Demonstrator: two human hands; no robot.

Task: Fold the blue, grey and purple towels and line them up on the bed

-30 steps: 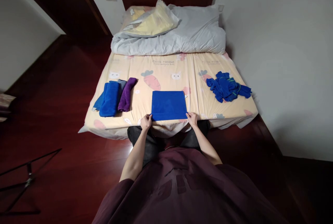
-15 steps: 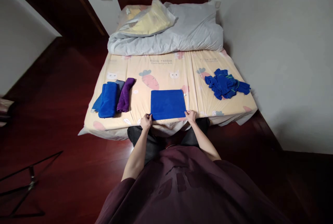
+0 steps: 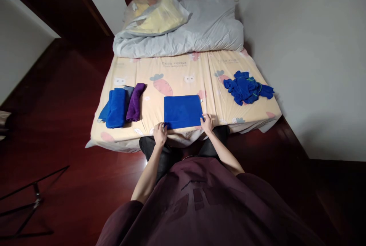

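A blue towel lies flat, folded into a rectangle, at the front edge of the bed. My left hand is at its near left corner, fingers bent and closed on the cloth. On the opposite side, my right hand has thumb and fingertips at the right edge, just above the near corner. A small white tag sticks out at the towel's far right. To the left lie a rolled blue towel, a rolled purple towel and a partly covered grey cloth.
A crumpled blue cloth heap with green trim lies at the bed's right. The bed has a carrot-print sheet; a grey-white quilt is bunched at its head. A black metal stand is on the floor at left.
My right hand has slid slightly up the towel's right edge from the near corner. The left hand stays at its corner. The view has shifted slightly; the towel still lies flat.
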